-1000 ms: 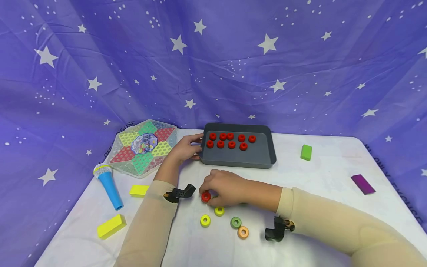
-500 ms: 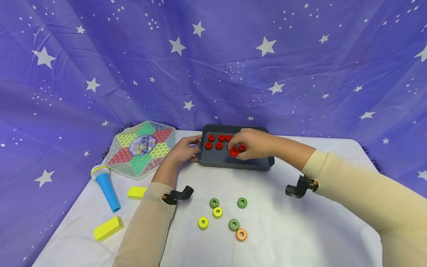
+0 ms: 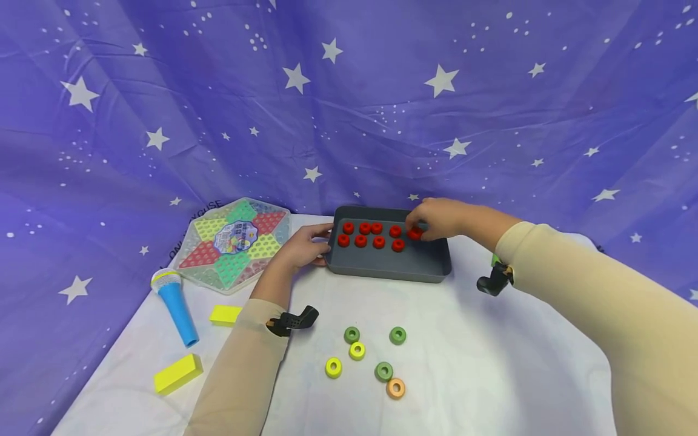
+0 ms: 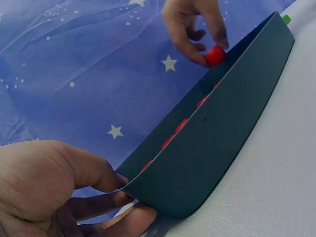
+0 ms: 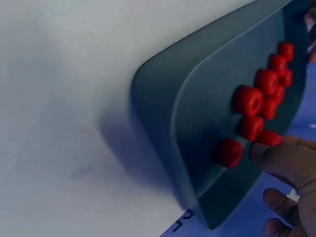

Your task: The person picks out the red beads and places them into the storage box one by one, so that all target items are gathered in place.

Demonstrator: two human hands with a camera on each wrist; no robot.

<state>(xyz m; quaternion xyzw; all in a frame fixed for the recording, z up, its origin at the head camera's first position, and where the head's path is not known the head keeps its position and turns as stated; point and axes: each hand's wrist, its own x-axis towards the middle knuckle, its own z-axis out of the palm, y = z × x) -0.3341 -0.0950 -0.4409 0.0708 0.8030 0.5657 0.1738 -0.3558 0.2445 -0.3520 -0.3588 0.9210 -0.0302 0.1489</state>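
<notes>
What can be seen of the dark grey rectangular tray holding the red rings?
The dark grey rectangular tray looks like smooth plastic, with rounded corners and raised walls. It sits flat on the white table at the back. Red rings lie in two rows inside. The left hand grips its left end; the right hand pinches one ring over its right end.

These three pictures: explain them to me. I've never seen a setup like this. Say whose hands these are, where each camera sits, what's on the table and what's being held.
A person works with bare hands, wearing three cameras: one on the head looking down, one on each wrist. In the head view, the left hand grips the end of a grey tray. The right hand pinches a red ring over the tray, beside other red rings. On the white table lie green, yellow and orange rings, yellow blocks, a toy microphone and a game board.
</notes>
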